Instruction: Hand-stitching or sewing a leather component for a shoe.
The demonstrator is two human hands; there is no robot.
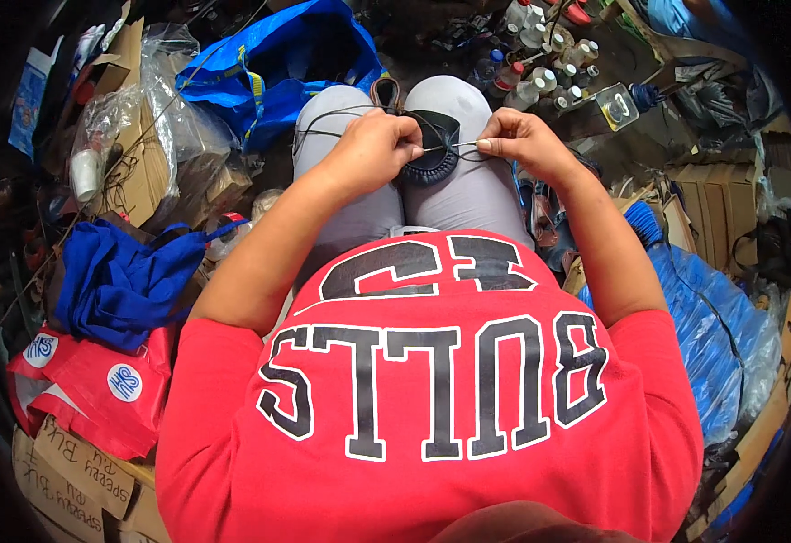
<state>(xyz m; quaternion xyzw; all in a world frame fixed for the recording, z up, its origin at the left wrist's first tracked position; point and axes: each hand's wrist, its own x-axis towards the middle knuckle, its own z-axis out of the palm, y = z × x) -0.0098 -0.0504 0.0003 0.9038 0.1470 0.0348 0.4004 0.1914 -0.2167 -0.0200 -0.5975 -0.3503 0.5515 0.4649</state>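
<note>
A dark shoe (432, 167) with a puckered, gathered toe edge rests between my knees, its brown-edged opening (385, 92) pointing away from me. My left hand (373, 149) is closed in a pinch at the shoe's left side, on what looks like a thin needle. On the other side, my right hand (527, 147) pinches a thin needle (463, 144) that reaches to the shoe's edge. Dark thread (328, 113) loops out over my left knee and around both hands. Exactly how the thread passes through the shoe is too small to tell.
Past my left knee lies an open blue bag (278, 63). Several plastic bottles (545, 68) stand at the far right. Cardboard and clear plastic (156, 118), a blue cloth bag (124, 281) and a red bag (97, 385) crowd the left. Blue plastic sheeting (712, 326) lies right.
</note>
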